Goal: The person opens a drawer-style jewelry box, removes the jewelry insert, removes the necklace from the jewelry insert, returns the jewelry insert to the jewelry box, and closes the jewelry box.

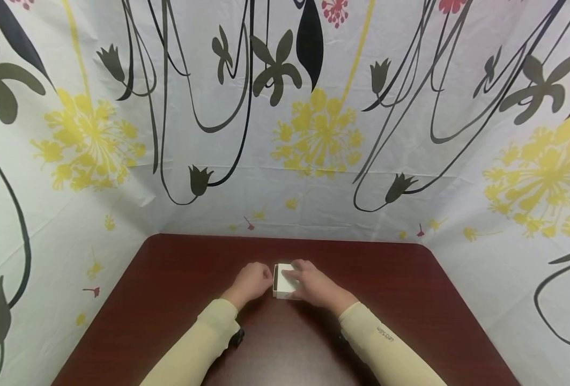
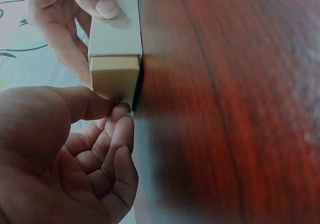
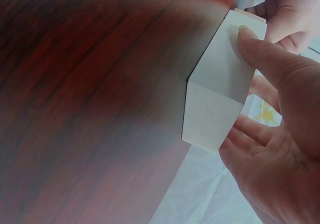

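Observation:
A small white box (image 1: 283,289) lies on the table between the two hands. It is a sleeve with an inner tray (image 2: 114,73) of pale tan card, which sticks out a little at the left end. My right hand (image 1: 316,284) grips the white sleeve, its thumb (image 3: 260,46) on one face and the fingers on the opposite side. At the tray's protruding end, my left hand (image 1: 252,281) pinches with thumb and index fingertip right at the tray's edge; the pinched spot is mostly hidden by the fingertips. The left hand's other fingers are curled beside it.
The dark red-brown table (image 1: 193,262) has rounded far corners. White cloth (image 1: 265,198) with printed flowers and stems hangs behind it and along both sides. A dark band-like object (image 1: 237,338) shows at the left sleeve cuff.

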Available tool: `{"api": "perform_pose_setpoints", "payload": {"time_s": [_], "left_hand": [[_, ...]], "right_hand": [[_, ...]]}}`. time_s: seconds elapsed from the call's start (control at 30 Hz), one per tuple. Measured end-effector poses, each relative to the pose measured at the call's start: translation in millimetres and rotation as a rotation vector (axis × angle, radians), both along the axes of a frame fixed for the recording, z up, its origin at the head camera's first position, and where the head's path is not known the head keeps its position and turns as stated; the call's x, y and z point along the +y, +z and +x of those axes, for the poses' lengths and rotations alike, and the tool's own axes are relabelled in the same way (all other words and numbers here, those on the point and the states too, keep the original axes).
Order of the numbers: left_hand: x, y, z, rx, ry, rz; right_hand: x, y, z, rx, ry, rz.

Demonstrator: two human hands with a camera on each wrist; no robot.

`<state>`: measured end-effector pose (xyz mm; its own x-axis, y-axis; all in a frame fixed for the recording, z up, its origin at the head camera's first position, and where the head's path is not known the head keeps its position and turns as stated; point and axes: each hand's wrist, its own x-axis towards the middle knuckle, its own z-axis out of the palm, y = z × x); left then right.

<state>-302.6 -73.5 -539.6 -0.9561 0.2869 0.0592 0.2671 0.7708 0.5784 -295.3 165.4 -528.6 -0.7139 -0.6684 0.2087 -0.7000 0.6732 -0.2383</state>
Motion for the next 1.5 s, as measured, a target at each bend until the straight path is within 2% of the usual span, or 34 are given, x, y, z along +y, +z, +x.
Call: {"api": "perform_pose_setpoints", "payload": {"time_s": [0.9, 1.5], "left_hand": [[-1.8, -1.2, 2.0, 0.003, 0.008, 0.007], [-2.6, -1.3, 1.7, -0.008, 0.009, 0.007]], "right_hand": [[1.2, -0.6, 0.7, -0.024, 0.000, -0.003], [1.9, -2.1, -0.2, -0.003, 0.017, -0.014]]}}
